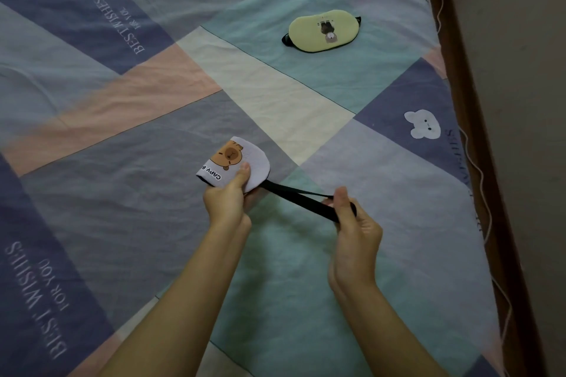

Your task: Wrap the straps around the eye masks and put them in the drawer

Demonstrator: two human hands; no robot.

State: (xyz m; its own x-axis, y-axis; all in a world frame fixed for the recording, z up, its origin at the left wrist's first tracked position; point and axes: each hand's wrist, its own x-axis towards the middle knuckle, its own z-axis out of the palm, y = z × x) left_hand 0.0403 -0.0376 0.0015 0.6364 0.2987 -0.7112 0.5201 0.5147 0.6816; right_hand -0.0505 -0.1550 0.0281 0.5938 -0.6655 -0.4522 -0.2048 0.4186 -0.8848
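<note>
A lilac eye mask (254,159) with a brown capybara print is folded in half and pinched in my left hand (228,199), thumb on top. Its black strap (294,196) runs taut from the mask's right edge to my right hand (352,223), which grips the strap's far end. Both are held just above the bed. A second eye mask (324,30), pale yellow with a small bear print, lies flat on the bed farther back, with its black strap ends showing at both sides. No drawer is in view.
The bed is covered by a patchwork sheet (153,101) in blue, pink, teal and cream. A wooden bed edge (477,119) runs down the right side, with a thin white cable (481,180) along it and a wall beyond.
</note>
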